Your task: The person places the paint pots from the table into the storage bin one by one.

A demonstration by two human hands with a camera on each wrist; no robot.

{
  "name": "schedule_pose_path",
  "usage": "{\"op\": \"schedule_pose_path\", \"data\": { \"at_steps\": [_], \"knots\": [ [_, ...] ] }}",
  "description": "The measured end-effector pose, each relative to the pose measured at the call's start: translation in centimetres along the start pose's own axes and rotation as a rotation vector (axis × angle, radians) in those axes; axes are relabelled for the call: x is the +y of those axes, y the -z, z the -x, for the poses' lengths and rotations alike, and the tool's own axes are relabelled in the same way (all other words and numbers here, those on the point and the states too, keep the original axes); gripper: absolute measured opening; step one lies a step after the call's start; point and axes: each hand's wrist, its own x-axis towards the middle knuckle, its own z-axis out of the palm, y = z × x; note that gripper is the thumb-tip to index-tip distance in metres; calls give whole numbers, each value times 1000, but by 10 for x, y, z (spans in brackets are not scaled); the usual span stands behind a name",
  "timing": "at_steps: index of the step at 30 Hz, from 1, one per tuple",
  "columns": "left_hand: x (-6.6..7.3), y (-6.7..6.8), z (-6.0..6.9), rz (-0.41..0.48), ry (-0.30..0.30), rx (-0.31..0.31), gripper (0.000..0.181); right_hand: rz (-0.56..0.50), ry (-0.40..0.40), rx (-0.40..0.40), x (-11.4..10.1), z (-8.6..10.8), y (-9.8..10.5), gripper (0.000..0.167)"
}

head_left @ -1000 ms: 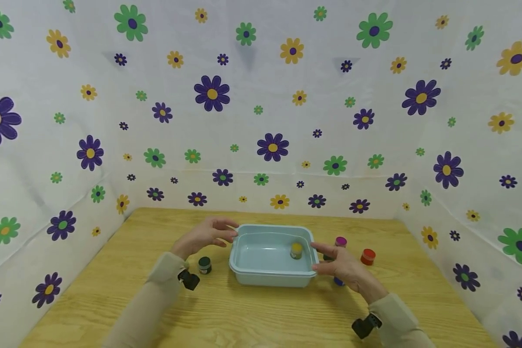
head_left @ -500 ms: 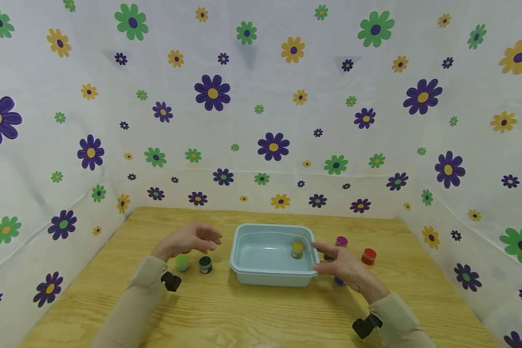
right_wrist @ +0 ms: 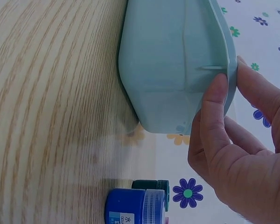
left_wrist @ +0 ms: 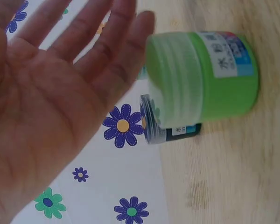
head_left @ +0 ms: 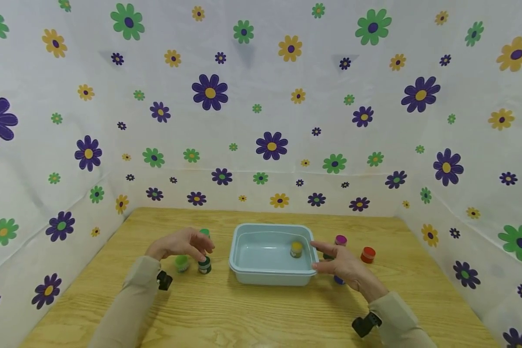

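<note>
A light blue plastic tub [head_left: 271, 279] stands mid-table, with a yellow paint jar [head_left: 296, 250] inside near its right end. My right hand [head_left: 345, 266] pinches the tub's right rim between thumb and fingers, as the right wrist view shows closely. Left of the tub, my left hand [head_left: 180, 244] hovers with loosely bent fingers and holds nothing. Its fingertips are nearest a dark green paint jar [head_left: 205, 266]. Beside that jar sits a light green paint jar [left_wrist: 205, 79], large in the left wrist view and apart from the palm.
Behind the left fingers a green lid [head_left: 205, 232] shows. Right of the tub stand a magenta-lidded jar [head_left: 340, 239], a red jar [head_left: 368, 254] and a blue jar [right_wrist: 130, 205], with a dark green jar [right_wrist: 151, 184] partly hidden. Flowered cloth [head_left: 243, 121] walls the table's back and sides.
My left hand has moved left from the tub's left rim to above the green jars, exposing the light green jar and a green lid behind. The right hand stays at the rim.
</note>
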Motion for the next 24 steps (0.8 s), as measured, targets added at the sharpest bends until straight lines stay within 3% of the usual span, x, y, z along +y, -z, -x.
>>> {"op": "schedule_pose_path", "data": {
  "at_steps": [10,20,24],
  "knots": [
    [-7,-2,-3,-67,19,-120,43,11,-6,-8,-2,-1,-1,70],
    [-5,-3,-8,-105,77,-121,38,10,-4,-2,-3,-1,1,70],
    [-6,-4,-8,-99,71,-128,37,0,-9,-5,-2,0,1,71]
  ]
}}
